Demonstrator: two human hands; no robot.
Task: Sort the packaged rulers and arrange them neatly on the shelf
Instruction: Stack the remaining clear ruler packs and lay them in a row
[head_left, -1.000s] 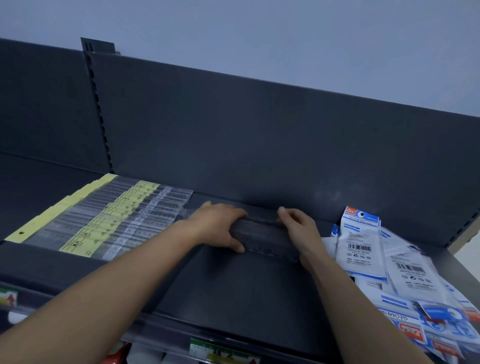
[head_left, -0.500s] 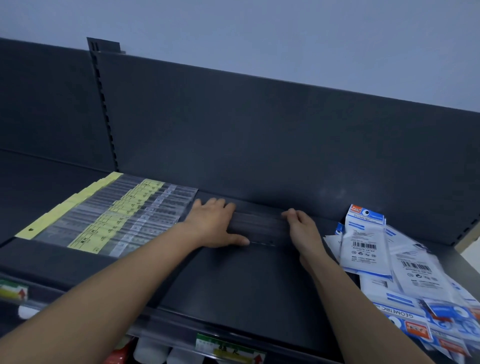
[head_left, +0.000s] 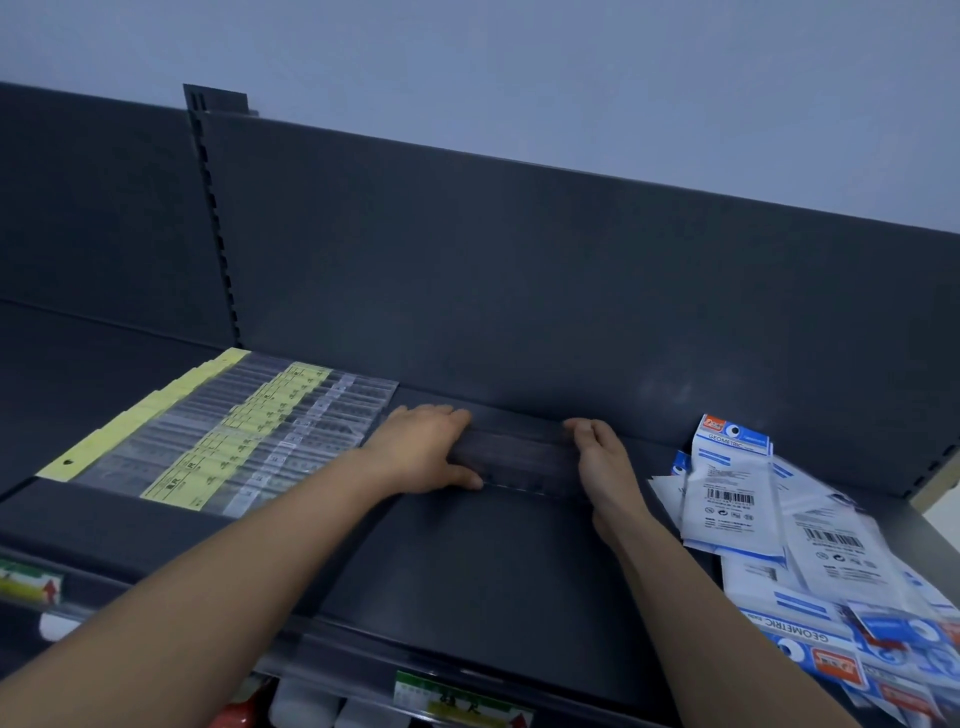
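A stack of clear packaged rulers (head_left: 519, 462) lies flat on the dark shelf (head_left: 467, 577), close to the back panel. My left hand (head_left: 423, 457) rests on its left end, fingers over the top and thumb along the front edge. At the right end my right hand (head_left: 605, 467) presses against the stack with its fingers curled. To the left, several clear ruler packs with yellow labels (head_left: 223, 441) lie side by side in a neat row.
A loose heap of white and blue geometry set packets (head_left: 779, 525) covers the right of the shelf. The dark back panel (head_left: 519, 291) rises right behind the stack. Price tags (head_left: 457, 701) run along the shelf's front rail, with goods below.
Both hands and the ruler stack have shifted slightly back toward the rear panel, and the stack has been pressed flatter onto the shelf. The view has drifted a little.
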